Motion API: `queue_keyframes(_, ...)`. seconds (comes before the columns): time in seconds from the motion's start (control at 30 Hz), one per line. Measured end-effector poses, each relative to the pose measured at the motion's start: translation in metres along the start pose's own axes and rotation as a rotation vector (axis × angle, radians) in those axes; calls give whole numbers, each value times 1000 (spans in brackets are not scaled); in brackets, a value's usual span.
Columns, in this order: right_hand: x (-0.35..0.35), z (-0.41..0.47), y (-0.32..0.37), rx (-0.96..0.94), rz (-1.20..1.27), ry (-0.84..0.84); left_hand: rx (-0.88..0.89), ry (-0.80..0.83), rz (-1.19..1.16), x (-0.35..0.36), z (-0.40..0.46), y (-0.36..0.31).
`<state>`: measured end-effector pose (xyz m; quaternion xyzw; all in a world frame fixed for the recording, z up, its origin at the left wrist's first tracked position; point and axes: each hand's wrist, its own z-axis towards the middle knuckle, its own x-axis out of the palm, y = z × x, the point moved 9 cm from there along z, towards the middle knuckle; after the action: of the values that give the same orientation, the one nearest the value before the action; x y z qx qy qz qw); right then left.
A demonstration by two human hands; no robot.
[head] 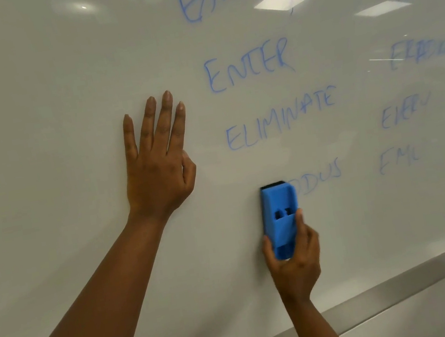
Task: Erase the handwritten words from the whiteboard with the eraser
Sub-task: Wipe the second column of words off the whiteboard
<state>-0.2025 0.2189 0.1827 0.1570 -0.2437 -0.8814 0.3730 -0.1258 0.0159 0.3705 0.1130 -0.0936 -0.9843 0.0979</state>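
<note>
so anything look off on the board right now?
Nothing damaged. One oddity: the bottom word reads only "DUS", its start hidden or gone at the blue eraser that the right hand grips. The left hand lies flat on the whiteboard. Right-column words are too blurred to read.

Two bare forearms rise from the bottom edge of the head view — no sleeve, watch, bracelet or strap shows on either. The left hand (158, 172) is slender with long fingers, and its nails are short, rounded and look unpainted — no ring on any finger that shows. The right hand (295, 256) is likewise bare, wrist narrow; its nails are mostly hidden.
</note>
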Motion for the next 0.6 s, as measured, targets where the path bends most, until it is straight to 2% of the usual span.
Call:
queue_keyframes(0.07,-5,11,-11,128,48,-69,0,-4,5,0,-1,0)
queue_keyframes(0.17,-4,18,-2,181,101,-105,0,-9,9,1,-1,0)
queue_keyframes(0.37,12,-4,29,-59,55,53,0,-2,7,2,-3,0)
queue_keyframes(0.43,9,-5,20,-64,31,57,1,-5,-2,1,-3,0)
queue_keyframes(0.6,-8,18,-19,231,69,-81,-3,-2,9,1,-3,-1)
